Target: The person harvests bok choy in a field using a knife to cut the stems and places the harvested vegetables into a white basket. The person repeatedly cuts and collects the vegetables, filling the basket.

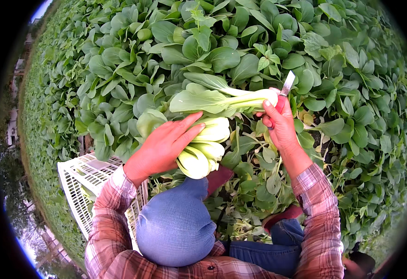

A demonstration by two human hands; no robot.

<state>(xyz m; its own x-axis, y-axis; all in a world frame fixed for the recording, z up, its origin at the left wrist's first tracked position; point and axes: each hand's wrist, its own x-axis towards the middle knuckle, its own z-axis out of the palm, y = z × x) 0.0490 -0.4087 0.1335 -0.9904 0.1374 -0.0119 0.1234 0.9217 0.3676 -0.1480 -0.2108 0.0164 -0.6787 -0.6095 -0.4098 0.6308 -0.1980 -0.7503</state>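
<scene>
My right hand is closed on a small knife with a short metal blade pointing up and a red handle. The same hand pinches the pale root end of a bok choy, whose green leaves stretch to the left. My left hand is wrapped round a bunch of several bok choy heads, their thick white-green bases facing right. Its fingertips reach up to the lower edge of the leaves of the bok choy in my right hand. The palm is hidden.
A white slatted plastic crate stands at my left, with some greens inside. Dense bok choy plants fill the field ahead and to both sides. Cut leaves and yellowed scraps lie on the soil before my bent knee.
</scene>
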